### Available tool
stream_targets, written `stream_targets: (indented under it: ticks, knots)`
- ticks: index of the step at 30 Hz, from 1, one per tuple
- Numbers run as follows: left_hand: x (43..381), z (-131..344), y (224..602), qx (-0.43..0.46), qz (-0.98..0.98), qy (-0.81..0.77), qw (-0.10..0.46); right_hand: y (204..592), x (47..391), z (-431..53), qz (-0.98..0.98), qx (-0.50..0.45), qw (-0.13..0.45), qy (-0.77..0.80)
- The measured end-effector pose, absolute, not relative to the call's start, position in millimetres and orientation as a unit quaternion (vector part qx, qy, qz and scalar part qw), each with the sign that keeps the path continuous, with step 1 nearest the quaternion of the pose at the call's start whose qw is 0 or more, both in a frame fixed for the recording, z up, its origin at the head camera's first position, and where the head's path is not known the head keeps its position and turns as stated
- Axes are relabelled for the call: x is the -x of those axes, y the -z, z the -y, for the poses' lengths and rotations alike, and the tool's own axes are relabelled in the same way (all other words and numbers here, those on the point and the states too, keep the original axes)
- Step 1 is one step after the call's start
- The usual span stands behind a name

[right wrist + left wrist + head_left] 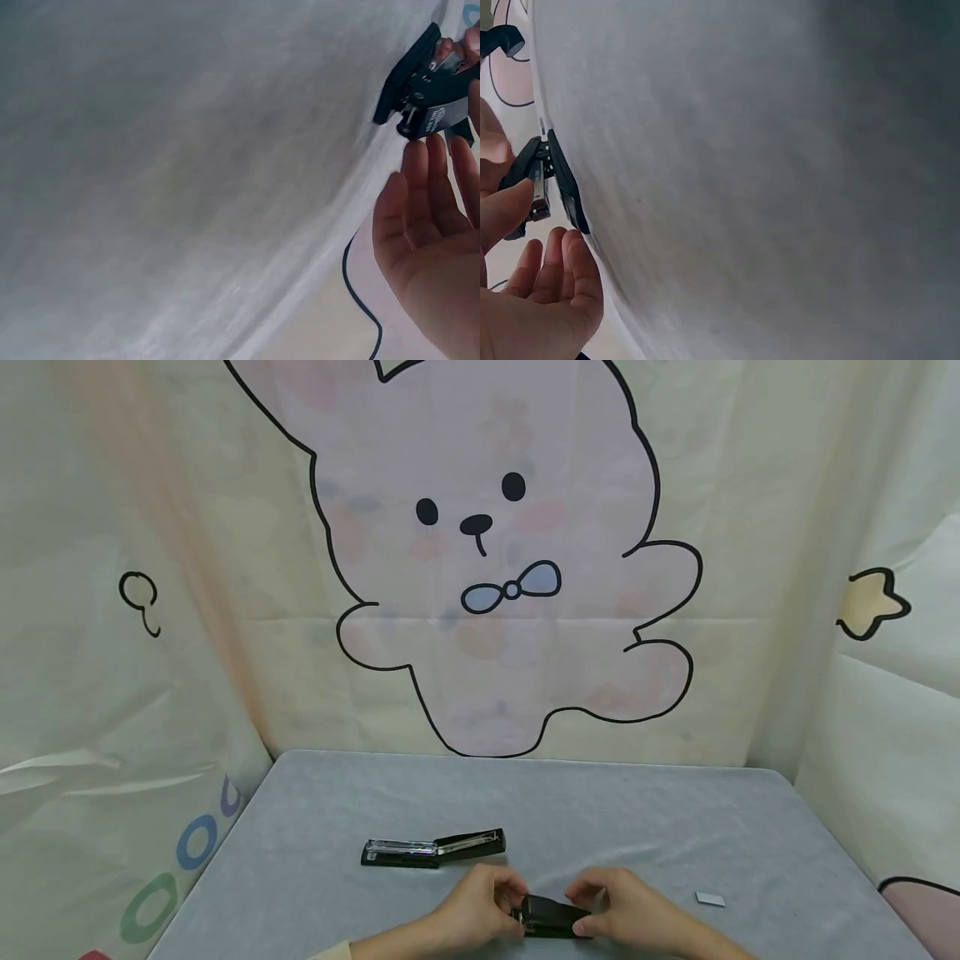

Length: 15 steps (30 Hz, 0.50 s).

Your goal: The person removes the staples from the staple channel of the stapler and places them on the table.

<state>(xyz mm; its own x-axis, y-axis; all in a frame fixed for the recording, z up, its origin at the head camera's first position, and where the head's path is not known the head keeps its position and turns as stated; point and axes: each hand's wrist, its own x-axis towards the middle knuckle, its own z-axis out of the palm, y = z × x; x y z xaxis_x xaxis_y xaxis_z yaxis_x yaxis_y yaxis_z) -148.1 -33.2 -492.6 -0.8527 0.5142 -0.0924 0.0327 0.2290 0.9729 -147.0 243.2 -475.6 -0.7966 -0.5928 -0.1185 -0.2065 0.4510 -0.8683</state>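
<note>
A black stapler [551, 917] is on the table between both hands. The left hand [483, 902] holds its left end, with the thumb in front and fingers behind. At the other end, the right hand [618, 910] grips it between thumb and fingers. Seen from the left wrist, the stapler [566, 184] shows its dark base and upper arm standing apart at an angle; the left thumb [506, 214] covers part of it. In the right wrist view, the right fingertips [416, 154] touch the stapler [435, 94] near its hinge end.
A second black stapler [433, 847] lies folded open behind the left hand, its metal channel showing. A small flat grey strip [709, 899] lies to the right of the right hand. The grey cloth-covered table [637, 810] ends at a printed curtain [735, 693].
</note>
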Motion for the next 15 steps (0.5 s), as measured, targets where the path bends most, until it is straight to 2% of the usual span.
stream_targets:
  ticks: [15]
  knots:
    - [148, 43, 502, -0.189, -0.807, -0.536, 0.161, 475, 152, -218, -0.821, 0.245, 0.173, 0.486]
